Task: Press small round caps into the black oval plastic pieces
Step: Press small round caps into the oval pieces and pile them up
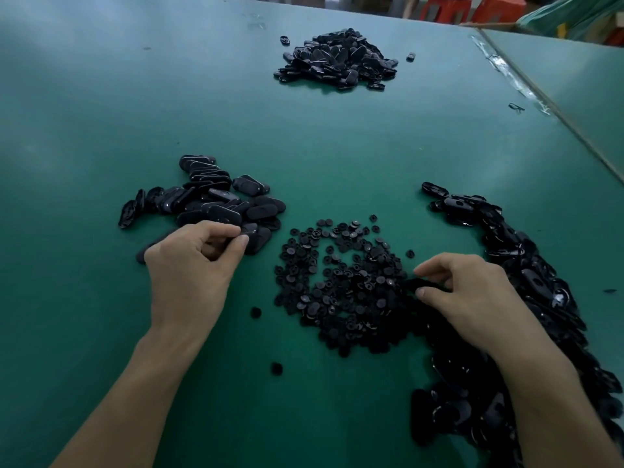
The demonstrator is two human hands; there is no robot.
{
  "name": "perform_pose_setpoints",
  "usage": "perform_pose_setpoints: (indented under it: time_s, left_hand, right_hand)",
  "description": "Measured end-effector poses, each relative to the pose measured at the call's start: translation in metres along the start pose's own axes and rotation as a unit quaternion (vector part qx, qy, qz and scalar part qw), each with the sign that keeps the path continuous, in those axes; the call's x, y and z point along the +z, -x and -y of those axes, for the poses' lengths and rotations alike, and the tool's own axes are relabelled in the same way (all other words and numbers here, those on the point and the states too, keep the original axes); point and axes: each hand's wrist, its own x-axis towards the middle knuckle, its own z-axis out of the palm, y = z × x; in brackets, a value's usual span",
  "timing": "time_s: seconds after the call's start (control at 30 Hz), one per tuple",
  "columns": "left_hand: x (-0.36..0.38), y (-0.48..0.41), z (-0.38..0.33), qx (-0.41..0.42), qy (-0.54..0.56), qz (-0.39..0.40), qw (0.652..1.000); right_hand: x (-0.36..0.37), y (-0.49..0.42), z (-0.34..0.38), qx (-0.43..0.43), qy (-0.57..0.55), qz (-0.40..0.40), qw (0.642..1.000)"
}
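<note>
1. A green table (101, 130) fills the view, with red stools (445, 8) past its far edge.
2. The heap of caps (344, 282) lies loose and flat in the middle, between the two hands. A few strays sit off its near-left side.
3. At the heap's right rim, the right hand (472, 298) is the nearer one to the caps. Its fingers are curled, with thumb and forefinger closed on a dark piece (423, 284) that touches the outermost caps. Whether it is an oval piece or a cap, I cannot tell.
4. Left of the heap and clear of it, the left hand (189, 265) pinches one oval piece (251, 228) between thumb and forefinger. The other fingers are tucked under. This happens at the near edge of the left pile (209, 197). The piece's long axis is hidden by the fingertips.
5. Right of the heap, a long drift of oval pieces (526, 282) runs toward the person. Well beyond the heap sits a far pile (337, 59).
6. By my judgement, the next press depends on bringing cap and oval together. The caps lie to the right of the left hand's oval piece, so that hand must cross toward the heap.
</note>
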Motion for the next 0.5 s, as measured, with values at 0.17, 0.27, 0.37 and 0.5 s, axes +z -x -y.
perform_pose_setpoints:
  time_s: [0.17, 0.27, 0.37, 0.5]
  left_hand:
    - [0.000, -0.003, 0.005, 0.012, -0.055, -0.018, 0.998]
    - [-0.001, -0.004, 0.007, 0.011, -0.069, -0.032, 0.997]
    - [0.000, -0.001, -0.001, 0.031, -0.035, -0.035, 0.998]
    - [0.010, 0.018, -0.027, 0.050, 0.114, 0.070, 0.990]
  right_hand:
    - [-0.002, -0.001, -0.002, -0.024, -0.031, 0.000, 0.999]
    - [-0.003, 0.002, 0.003, -0.062, -0.092, -0.050, 0.993]
    - [-0.002, 0.006, 0.016, -0.130, -0.150, -0.102, 0.975]
    - [0.013, 0.016, 0.043, -0.187, -0.296, -0.071, 0.934]
